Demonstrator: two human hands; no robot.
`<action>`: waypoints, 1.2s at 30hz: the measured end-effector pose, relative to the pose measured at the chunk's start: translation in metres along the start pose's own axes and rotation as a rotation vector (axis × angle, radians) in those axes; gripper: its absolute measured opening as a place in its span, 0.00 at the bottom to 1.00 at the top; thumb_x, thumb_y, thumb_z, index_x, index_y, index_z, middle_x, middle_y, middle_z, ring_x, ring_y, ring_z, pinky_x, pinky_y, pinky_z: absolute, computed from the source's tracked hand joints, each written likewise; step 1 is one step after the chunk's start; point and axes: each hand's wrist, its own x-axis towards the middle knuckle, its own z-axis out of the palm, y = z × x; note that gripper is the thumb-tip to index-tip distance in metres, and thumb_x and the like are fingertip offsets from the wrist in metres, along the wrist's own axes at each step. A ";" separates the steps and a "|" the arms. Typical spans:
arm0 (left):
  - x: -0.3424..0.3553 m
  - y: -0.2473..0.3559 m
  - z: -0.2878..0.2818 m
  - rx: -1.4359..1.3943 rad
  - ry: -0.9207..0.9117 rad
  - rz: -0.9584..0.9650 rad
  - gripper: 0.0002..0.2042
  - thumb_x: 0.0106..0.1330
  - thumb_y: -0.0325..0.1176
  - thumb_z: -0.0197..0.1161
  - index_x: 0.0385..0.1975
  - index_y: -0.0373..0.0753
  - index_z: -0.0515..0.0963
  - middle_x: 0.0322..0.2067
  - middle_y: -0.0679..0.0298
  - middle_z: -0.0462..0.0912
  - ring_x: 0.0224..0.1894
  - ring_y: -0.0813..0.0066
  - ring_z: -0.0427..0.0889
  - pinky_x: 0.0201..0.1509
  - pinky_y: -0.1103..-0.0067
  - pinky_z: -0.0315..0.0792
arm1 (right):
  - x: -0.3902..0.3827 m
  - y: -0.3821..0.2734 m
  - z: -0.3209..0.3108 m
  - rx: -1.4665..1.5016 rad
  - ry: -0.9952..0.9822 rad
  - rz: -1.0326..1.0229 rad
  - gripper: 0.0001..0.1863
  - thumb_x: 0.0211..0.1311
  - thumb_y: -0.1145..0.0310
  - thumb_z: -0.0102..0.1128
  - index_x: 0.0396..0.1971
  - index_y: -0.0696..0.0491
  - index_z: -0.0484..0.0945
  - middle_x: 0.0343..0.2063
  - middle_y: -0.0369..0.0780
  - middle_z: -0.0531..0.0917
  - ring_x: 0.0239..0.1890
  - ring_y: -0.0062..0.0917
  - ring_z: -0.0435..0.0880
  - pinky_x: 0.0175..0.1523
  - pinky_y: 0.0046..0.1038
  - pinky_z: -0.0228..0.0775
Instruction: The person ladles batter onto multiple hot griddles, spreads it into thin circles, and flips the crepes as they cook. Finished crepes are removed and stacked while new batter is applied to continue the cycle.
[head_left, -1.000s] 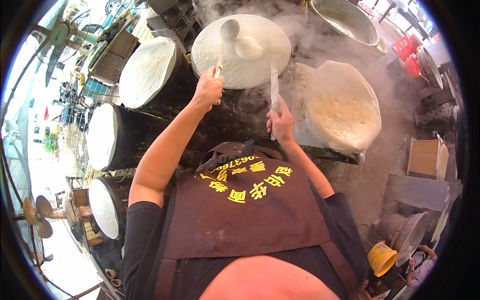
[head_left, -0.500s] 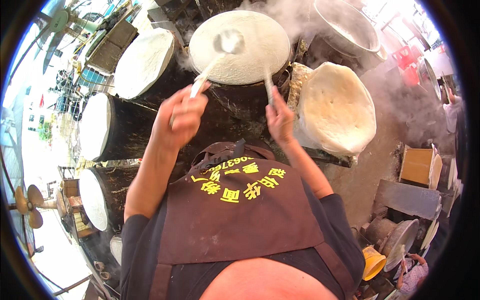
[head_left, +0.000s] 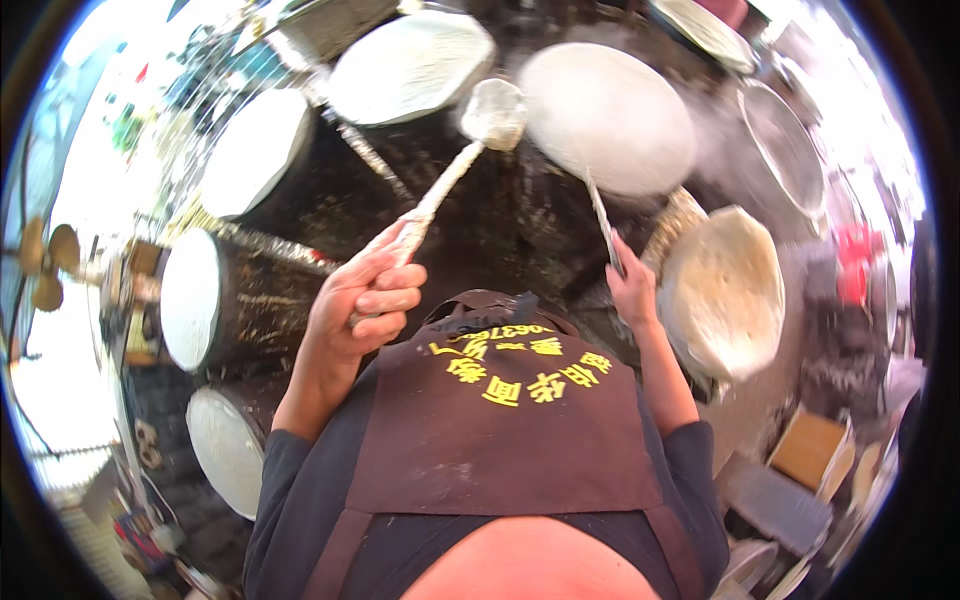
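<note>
Ladle (head_left: 448, 185) first: on my remote feed, the left hand (head_left: 365, 295) has its fingers curled round the pale handle, and the bowl end lies just beside the left edge of the steaming white disc (head_left: 610, 120). I cannot tell whether they touch. I see the right hand (head_left: 634, 282) closed round a slim, pale stick (head_left: 600, 212), whose tip reaches the near edge of that disc. Right of the disc and nearer the wearer, I make out a thick, dimpled, cream-coloured slab (head_left: 725, 290); farther up its right side is a round metal basin (head_left: 785, 150). Left of the disc, I count four more white rounds (head_left: 412, 68) topping dark drums (head_left: 265, 300).
</note>
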 end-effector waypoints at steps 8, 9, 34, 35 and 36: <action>-0.035 0.008 -0.019 0.131 0.074 0.210 0.15 0.73 0.30 0.47 0.57 0.53 0.63 0.22 0.71 0.61 0.16 0.91 0.58 0.09 0.91 0.53 | -0.003 -0.092 0.019 0.476 -0.547 0.447 0.29 0.54 0.80 0.55 0.59 0.53 0.70 0.19 0.30 0.73 0.17 0.10 0.68 0.21 0.16 0.60; -0.043 0.013 -0.025 0.136 0.091 0.210 0.14 0.73 0.31 0.47 0.56 0.53 0.63 0.22 0.72 0.61 0.16 0.91 0.59 0.09 0.91 0.53 | 0.000 -0.100 0.025 0.528 -0.520 0.485 0.29 0.54 0.80 0.54 0.60 0.55 0.69 0.19 0.30 0.73 0.15 0.10 0.67 0.18 0.15 0.58; -0.061 0.015 -0.065 -0.154 0.293 0.478 0.21 0.74 0.38 0.44 0.66 0.56 0.56 0.23 0.69 0.61 0.15 0.88 0.59 0.08 0.88 0.58 | 0.252 -0.123 0.178 -0.177 -0.215 -0.662 0.21 0.49 0.76 0.58 0.47 0.50 0.79 0.43 0.42 0.81 0.47 0.36 0.77 0.53 0.34 0.69; -0.061 0.017 -0.063 -0.159 0.294 0.493 0.21 0.74 0.39 0.45 0.66 0.56 0.57 0.23 0.69 0.61 0.15 0.88 0.60 0.08 0.88 0.58 | 0.275 -0.094 0.182 -0.374 -0.131 -0.684 0.22 0.50 0.80 0.53 0.48 0.50 0.79 0.47 0.44 0.79 0.51 0.36 0.75 0.57 0.35 0.65; -0.060 0.020 -0.064 -0.193 0.268 0.491 0.19 0.75 0.42 0.42 0.65 0.56 0.58 0.23 0.68 0.62 0.15 0.86 0.61 0.08 0.87 0.59 | 0.293 -0.074 0.184 -0.443 -0.118 -0.663 0.23 0.51 0.79 0.50 0.48 0.49 0.79 0.50 0.43 0.76 0.55 0.36 0.72 0.60 0.34 0.60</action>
